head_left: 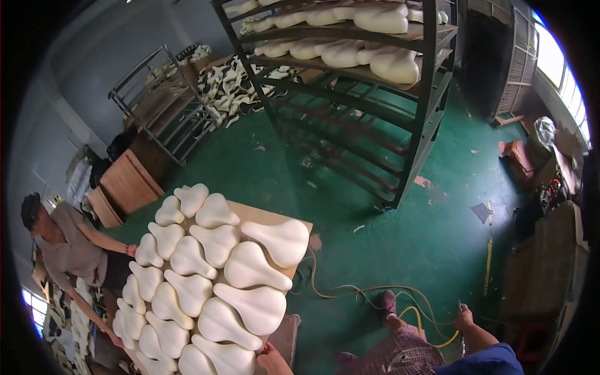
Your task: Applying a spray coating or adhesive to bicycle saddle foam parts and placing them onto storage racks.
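Note:
My left hand (pixel 270 360) is closed on the near edge of a flat board (pixel 299 226), beside the wide end of a pad. Cream foam bicycle saddle pads (pixel 259 309) lie close together across the board. Away from the board on the right, my right hand (pixel 464 319) is closed around a small hand tool (pixel 460 307); its dark tip shows above the fist and a metallic part below. A yellow hose (pixel 420 319) curves near that hand; whether it joins the tool is unclear. At the left, a co-worker (pixel 75 250) has both hands at the board's far side.
A dark metal rack (pixel 430 81) stands ahead, with more foam pads (pixel 394 62) on its upper shelves. Behind it, a heap of saddle pieces (pixel 234 87) lies by a metal cart (pixel 159 109). Hoses (pixel 337 294) trail over the green floor. Boxes (pixel 544 250) line the right side.

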The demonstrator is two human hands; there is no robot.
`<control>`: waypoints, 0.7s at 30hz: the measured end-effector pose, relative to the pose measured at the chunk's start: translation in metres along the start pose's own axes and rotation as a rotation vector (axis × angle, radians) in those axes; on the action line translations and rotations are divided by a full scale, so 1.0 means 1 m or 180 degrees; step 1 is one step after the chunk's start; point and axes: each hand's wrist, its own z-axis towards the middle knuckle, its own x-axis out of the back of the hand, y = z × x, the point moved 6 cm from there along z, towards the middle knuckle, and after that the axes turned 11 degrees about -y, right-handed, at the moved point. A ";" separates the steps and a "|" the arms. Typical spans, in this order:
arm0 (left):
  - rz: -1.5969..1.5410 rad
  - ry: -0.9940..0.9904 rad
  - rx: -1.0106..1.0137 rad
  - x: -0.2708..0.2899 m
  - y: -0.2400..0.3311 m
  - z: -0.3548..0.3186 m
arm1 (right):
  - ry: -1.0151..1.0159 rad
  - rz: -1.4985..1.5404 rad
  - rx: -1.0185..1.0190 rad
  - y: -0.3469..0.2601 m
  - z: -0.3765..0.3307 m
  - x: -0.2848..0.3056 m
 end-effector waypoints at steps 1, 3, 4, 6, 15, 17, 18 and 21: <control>-0.0042 0.0030 0.0073 -0.017 -0.011 -0.012 | 0.0095 0.0110 -0.0064 0.004 0.005 0.011; -0.0126 0.0070 0.0038 -0.042 -0.022 -0.029 | 0.0002 0.0126 -0.0051 0.002 0.023 0.019; -0.0167 0.0040 0.0069 -0.051 -0.031 -0.037 | -0.0014 0.0105 -0.0105 0.011 0.029 0.020; -0.0270 -0.0056 0.0212 -0.091 -0.068 -0.059 | -0.0100 0.0125 -0.0046 0.033 0.059 0.028; -0.0588 -0.0262 0.0829 -0.225 -0.227 -0.197 | 0.0128 0.1084 0.0299 0.044 0.126 0.068; -0.0648 -0.0559 0.1167 -0.245 -0.261 -0.212 | 0.0267 0.0901 0.0203 0.015 0.107 0.082; -0.0648 -0.0571 0.1182 -0.249 -0.277 -0.218 | 0.0439 0.0694 0.0108 0.008 0.103 0.092; -0.0381 -0.0491 0.1418 -0.258 -0.343 -0.258 | 0.0517 0.0929 0.0197 0.058 0.108 0.086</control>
